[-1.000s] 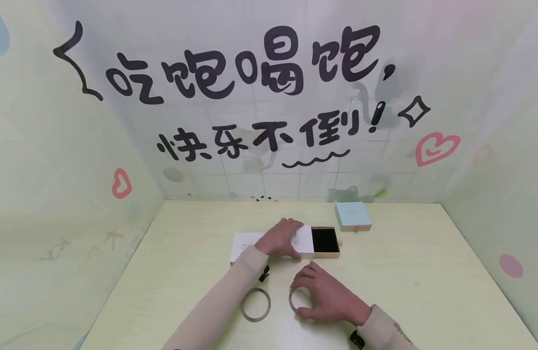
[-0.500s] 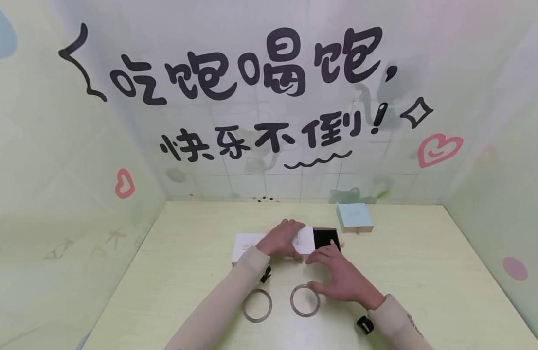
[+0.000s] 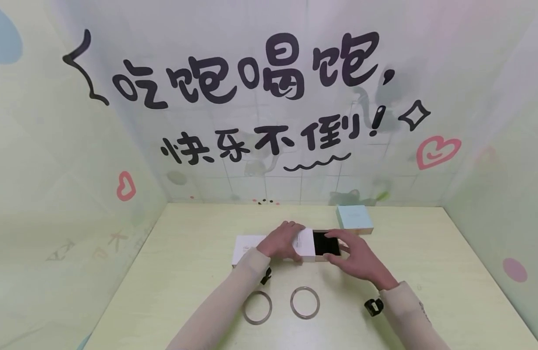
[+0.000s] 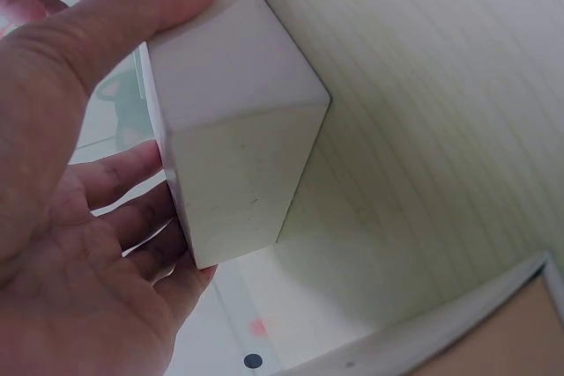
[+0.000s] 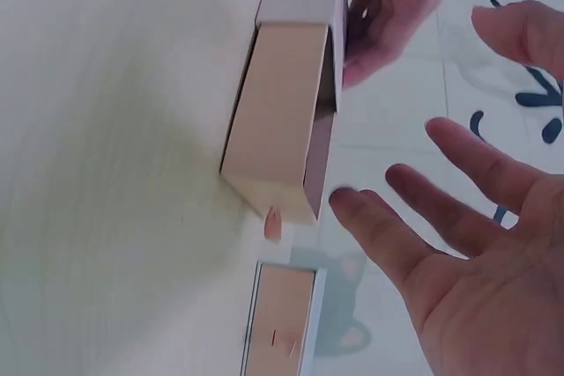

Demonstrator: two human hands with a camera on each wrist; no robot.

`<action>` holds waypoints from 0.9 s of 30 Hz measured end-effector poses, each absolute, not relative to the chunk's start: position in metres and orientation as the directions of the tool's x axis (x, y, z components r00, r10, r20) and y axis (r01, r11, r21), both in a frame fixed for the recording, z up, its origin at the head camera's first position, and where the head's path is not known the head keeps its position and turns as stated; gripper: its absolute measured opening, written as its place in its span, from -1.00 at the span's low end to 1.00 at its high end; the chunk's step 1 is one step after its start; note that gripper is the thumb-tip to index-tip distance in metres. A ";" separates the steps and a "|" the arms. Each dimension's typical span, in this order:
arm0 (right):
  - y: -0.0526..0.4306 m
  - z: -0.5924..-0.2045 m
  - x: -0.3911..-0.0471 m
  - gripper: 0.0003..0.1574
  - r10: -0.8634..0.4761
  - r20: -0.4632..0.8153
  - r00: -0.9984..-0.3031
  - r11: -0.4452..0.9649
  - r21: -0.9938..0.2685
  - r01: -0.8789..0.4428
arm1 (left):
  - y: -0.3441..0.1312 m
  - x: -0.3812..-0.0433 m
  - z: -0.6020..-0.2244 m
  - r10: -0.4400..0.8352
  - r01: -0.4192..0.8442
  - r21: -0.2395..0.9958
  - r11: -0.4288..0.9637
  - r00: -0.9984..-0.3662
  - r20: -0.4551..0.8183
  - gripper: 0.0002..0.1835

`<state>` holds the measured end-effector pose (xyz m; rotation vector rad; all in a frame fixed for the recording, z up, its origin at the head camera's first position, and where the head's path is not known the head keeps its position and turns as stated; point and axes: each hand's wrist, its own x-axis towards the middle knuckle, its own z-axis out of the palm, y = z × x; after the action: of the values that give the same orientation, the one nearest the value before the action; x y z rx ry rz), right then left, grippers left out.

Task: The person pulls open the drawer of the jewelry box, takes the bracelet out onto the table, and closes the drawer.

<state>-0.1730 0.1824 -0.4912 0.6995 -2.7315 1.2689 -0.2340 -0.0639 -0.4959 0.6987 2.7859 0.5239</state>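
A white drawer box (image 3: 306, 242) lies on the table, its tan drawer (image 5: 275, 107) slid partly out to the right and showing a black inside. My left hand (image 3: 284, 241) grips the white sleeve, thumb on the near side and fingers on the far side, as the left wrist view also shows. Over the drawer's end is my right hand (image 3: 356, 256), its fingers spread apart and holding nothing in the right wrist view. A small ribbon tab (image 5: 273, 224) sticks out of the drawer front. Nearer me lie two bangles, a left one (image 3: 271, 308) and a right one (image 3: 305, 318).
Beside my left forearm, a second white box (image 3: 246, 247) lies left of the held one. A light blue box (image 3: 354, 217) rests at the back right. Printed curtains (image 3: 269, 189) enclose the pale wooden table (image 3: 172, 272) at the back and sides.
My right hand has let go of the right bangle, leaving it on the table, and moved up and right to the drawer. My left hand keeps its grip on the box.
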 end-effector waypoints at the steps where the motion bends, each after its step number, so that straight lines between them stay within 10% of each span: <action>1: 0.185 -0.491 -0.175 -0.40 -0.361 0.212 -0.908 0.560 -0.730 -0.393 | -0.064 -0.234 -0.496 0.491 0.412 0.389 0.824 -0.862 -0.127 0.02; 11: 0.202 -0.492 -0.189 -0.27 -0.174 -0.013 -0.985 0.643 -0.759 -0.103 | -0.065 -0.234 -0.498 0.491 0.418 0.373 0.828 -0.862 -0.123 0.02; 27: 0.207 -0.515 -0.210 -0.64 -0.099 -0.241 -0.966 0.565 -0.812 0.145 | -0.065 -0.235 -0.498 0.497 0.422 0.390 0.819 -0.861 -0.110 0.01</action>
<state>-0.2098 0.2068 -0.5152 -0.0450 -3.0038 1.5995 -0.2346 -0.0649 -0.4981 0.7146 2.7956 0.5278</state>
